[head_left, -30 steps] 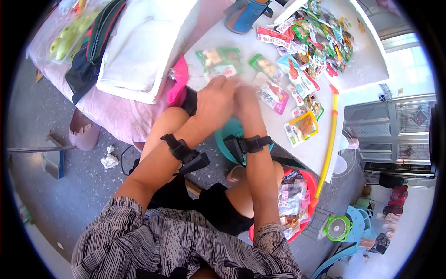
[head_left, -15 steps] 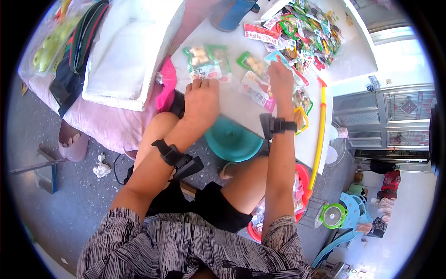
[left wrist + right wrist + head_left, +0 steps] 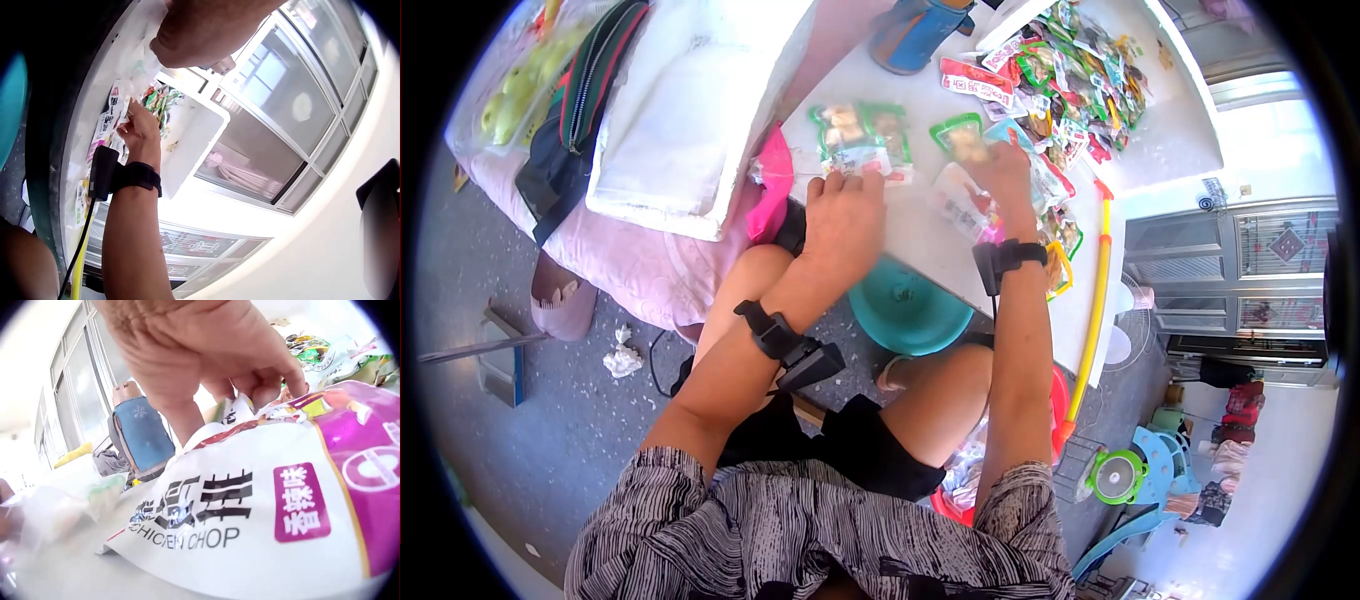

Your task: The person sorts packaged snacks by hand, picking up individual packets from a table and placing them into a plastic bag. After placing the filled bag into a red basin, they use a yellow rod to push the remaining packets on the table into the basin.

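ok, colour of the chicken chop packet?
Packet is white with a magenta end, black lettering; best in right wrist view.

On the white bench [image 3: 920,235] the chicken-chop packet [image 3: 262,512] is white with black lettering and a magenta panel, and the green-edged packets [image 3: 862,135] show beige pieces through clear fronts. Below the bench edge sit a teal bowl [image 3: 905,310] and a red basin [image 3: 1061,395], and along that edge runs a yellow tube [image 3: 1098,290] with red tips. Beside the bench lies a bright pink cloth [image 3: 772,190]; the shirt [image 3: 800,530] is black-and-white striped.
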Available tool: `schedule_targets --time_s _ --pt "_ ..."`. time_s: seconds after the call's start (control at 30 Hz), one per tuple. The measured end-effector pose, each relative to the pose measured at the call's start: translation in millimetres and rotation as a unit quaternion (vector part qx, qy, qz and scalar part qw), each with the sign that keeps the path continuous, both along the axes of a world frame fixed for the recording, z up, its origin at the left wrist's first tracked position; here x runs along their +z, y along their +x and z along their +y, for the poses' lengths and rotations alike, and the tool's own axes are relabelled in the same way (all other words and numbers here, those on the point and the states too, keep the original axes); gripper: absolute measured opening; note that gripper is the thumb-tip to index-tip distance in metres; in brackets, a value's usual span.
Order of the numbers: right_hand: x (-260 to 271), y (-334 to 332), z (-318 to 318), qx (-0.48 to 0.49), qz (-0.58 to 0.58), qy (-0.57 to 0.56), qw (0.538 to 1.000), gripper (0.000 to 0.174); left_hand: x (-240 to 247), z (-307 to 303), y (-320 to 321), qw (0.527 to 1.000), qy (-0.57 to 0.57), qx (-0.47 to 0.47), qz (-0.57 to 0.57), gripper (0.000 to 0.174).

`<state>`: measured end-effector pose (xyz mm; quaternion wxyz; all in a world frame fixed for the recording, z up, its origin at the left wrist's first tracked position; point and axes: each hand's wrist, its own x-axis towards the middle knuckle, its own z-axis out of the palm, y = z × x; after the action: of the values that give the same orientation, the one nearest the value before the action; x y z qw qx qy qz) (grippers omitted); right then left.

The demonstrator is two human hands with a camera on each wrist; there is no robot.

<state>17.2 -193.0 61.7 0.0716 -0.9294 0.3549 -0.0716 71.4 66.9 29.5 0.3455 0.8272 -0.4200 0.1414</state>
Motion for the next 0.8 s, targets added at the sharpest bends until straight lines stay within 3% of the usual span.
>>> schedule_targets --time_s 0.03,0.13,0.23,0.3,0.33,0.43,0.53,0.67,0.7,0.8 --pt "1 -2 3 0.007 -0.018 -0.026 0.999 0.050 0 1 1 1.000 0.007 -0.004 -0.008 0.010" --pt "-3 -13 14 0.058 -0.232 -0.165 0.957 0.045 -5 2 3 0.999 0.025 -0.008 -0.026 0.006" --pt "24 -30 44 -0.012 -0.323 -0.047 0.945 0.039 -8 0 3 1.000 0.007 -0.005 -0.025 0.005" --pt "59 -48 81 -0.022 -0.350 0.167 0.921 0.036 -7 -2 6 1.000 -0.011 -0.003 -0.017 0.006" --pt "65 -59 96 -0.025 -0.357 0.273 0.893 0.034 -5 -2 7 1.000 -0.016 -0.003 -0.009 0.006" --pt "47 -87 115 0.017 -0.358 0.436 0.826 0.028 -6 -2 11 0.998 -0.053 -0.015 0.008 0.007" --pt "25 -101 121 0.073 -0.278 0.520 0.804 0.027 -2 -1 12 0.995 -0.087 -0.030 0.025 0.006" --pt "8 -102 127 0.054 -0.218 0.508 0.832 0.029 0 -2 7 0.994 -0.105 -0.029 0.032 0.004" --pt "4 -100 131 0.070 -0.267 0.538 0.797 0.035 0 -1 6 0.995 -0.093 -0.030 0.018 0.004" --pt "11 -89 134 0.030 -0.207 0.480 0.852 0.039 3 1 1 0.996 -0.076 -0.035 -0.026 0.010"
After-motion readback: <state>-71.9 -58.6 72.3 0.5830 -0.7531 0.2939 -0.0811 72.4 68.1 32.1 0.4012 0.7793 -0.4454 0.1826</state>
